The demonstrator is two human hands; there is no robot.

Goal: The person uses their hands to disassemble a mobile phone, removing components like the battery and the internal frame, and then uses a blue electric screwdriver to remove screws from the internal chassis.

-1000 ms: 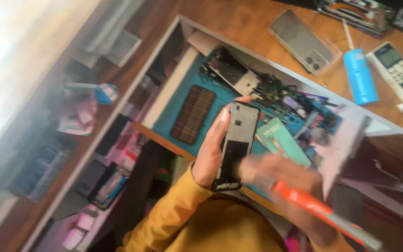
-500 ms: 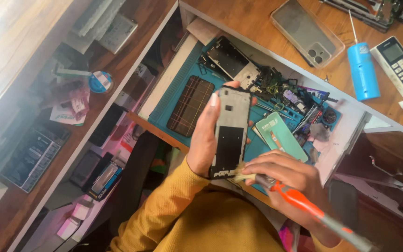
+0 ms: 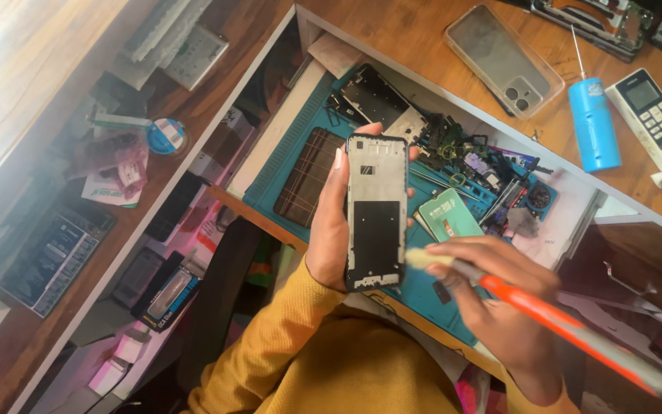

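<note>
A person in a mustard-yellow sleeve is holding a stripped black phone frame with a bare grey metal inner plate (image 3: 376, 211) upright over an open desk drawer, the left hand (image 3: 329, 230) wrapping it from the 9 o'clock side, thumb lying along the left edge and fingertips showing past the right edge. The frame is sitting wholly inside that closed grasp, its lower end resting against the palm. At 4 o'clock from the frame, the right hand (image 3: 499, 307) is closing its fingers around an orange-handled brush with pale bristles (image 3: 545, 314), the bristle tip touching the frame's lower right corner while the handle is running off toward 4 o'clock. Beneath both hands a teal work mat (image 3: 293, 161) is lining the drawer, carrying a dark ribbed rectangular panel (image 3: 312, 176) at 9 o'clock of the frame, a green phone back cover (image 3: 453, 215) at 3 o'clock, and a tangle of small parts beyond it. On the wooden desktop at 1 o'clock are lying a clear phone case (image 3: 503, 57), a blue cylindrical bottle (image 3: 593, 123) and a white remote control (image 3: 657, 115).
</note>
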